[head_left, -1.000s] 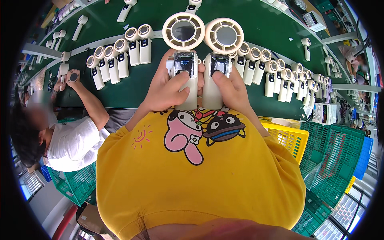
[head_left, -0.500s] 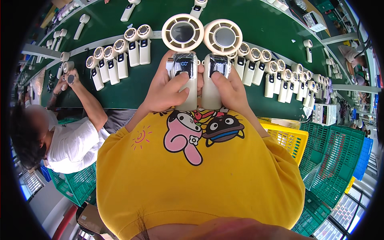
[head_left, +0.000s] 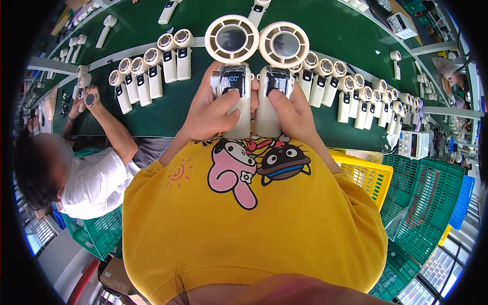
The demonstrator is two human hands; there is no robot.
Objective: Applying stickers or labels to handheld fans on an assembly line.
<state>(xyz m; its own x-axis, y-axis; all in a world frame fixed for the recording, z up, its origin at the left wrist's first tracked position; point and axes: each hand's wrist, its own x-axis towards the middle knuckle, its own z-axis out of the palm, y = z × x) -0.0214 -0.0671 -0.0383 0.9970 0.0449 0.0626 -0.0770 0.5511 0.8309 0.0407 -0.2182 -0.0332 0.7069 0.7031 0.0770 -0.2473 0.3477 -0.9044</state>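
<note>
Side by side in front of my chest are two cream handheld fans, upright with their round heads at the top. My left hand (head_left: 209, 113) wraps the handle of the left fan (head_left: 237, 114), thumb pressed near the lower edge of its dark, glossy display. Lit digits show on that display. Around the right fan (head_left: 268, 117) my right hand (head_left: 295, 113) is closed, its thumb also on the lower part of the display, where the digits look faint. The two fan heads nearly touch. Most of my fingers are hidden behind the handles.
Rows of similar fans stand left (head_left: 155, 81) and right (head_left: 344, 105) on the green table. More fans lie on a green belt (head_left: 213, 10) beyond. A co-worker (head_left: 96, 178) sits at left. A yellow crate (head_left: 363, 178) and green crates (head_left: 427, 198) are at right.
The loose fans on the far belt have shifted slightly to the right. Digits on the right fan's display look fainter. My hands keep their grip, almost in place.
</note>
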